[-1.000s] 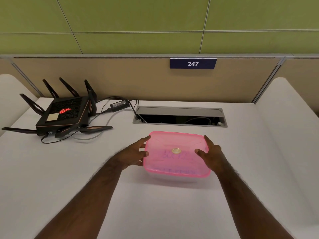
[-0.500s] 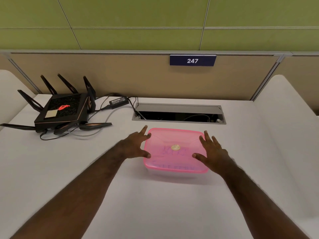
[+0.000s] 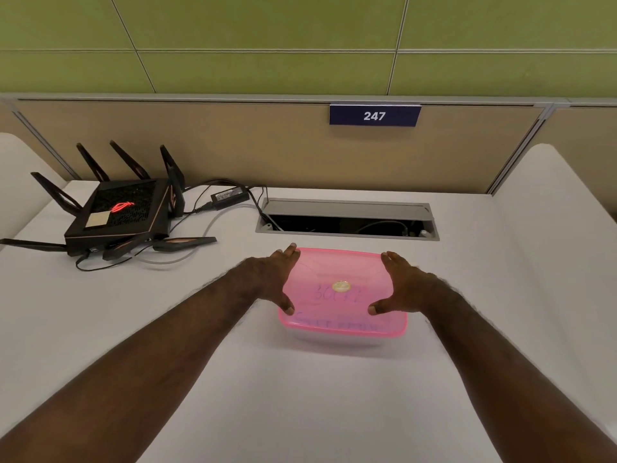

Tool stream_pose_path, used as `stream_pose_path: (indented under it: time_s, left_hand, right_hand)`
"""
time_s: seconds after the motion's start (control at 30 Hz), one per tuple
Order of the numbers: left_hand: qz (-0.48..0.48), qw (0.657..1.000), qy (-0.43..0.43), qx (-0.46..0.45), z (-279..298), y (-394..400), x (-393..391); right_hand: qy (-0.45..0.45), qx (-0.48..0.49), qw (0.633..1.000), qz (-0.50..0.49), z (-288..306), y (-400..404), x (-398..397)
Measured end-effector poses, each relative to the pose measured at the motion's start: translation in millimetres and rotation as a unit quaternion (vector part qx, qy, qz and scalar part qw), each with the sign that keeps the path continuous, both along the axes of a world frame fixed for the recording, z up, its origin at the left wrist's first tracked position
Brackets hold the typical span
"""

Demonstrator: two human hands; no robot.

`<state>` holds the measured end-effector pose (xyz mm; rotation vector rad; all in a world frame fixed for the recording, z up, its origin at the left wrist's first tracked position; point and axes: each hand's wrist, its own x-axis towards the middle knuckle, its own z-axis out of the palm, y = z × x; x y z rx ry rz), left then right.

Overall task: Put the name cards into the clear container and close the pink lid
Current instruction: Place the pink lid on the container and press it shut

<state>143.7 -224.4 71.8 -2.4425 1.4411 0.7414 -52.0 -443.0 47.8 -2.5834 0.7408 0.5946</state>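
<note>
A translucent pink lid (image 3: pixel 340 272) covers the clear container (image 3: pixel 337 339) on the white desk. Handwriting on the name cards (image 3: pixel 339 295) shows faintly through the lid, and a small round sticker sits at its middle. My left hand (image 3: pixel 270 279) lies flat on the lid's left edge, fingers straight and thumb spread toward me. My right hand (image 3: pixel 405 284) lies flat on the right edge in the same way. Both hands press down on the lid.
A black router (image 3: pixel 117 212) with several antennas and its cables stands at the back left, with a power adapter (image 3: pixel 230 196) beside it. An open cable hatch (image 3: pixel 347 219) lies just behind the container. White side panels and a beige partition with a "247" sign (image 3: pixel 374 115) enclose the desk.
My hands went from gripping the lid's sides with curled fingers to lying flat on top of its edges. The view shifted slightly.
</note>
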Motion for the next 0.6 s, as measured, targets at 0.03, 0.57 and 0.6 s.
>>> stream_pose_path:
  time_s: [0.03, 0.57, 0.6]
  left_hand:
    - [-0.001, 1.0, -0.003, 0.004, 0.2, -0.3, -0.6]
    - [0.03, 0.996, 0.081, -0.019, -3.7, 0.0, 2.5]
    - [0.037, 0.995, 0.094, -0.025, -5.0, -0.1, 4.2]
  right_hand:
    - [-0.006, 0.007, 1.0, -0.003, 0.3, 0.0, 1.3]
    - [-0.024, -0.094, 0.994, -0.052, 6.9, 7.2, 18.5]
    - [-0.037, -0.11, 0.992, -0.045, 7.1, 9.1, 25.5]
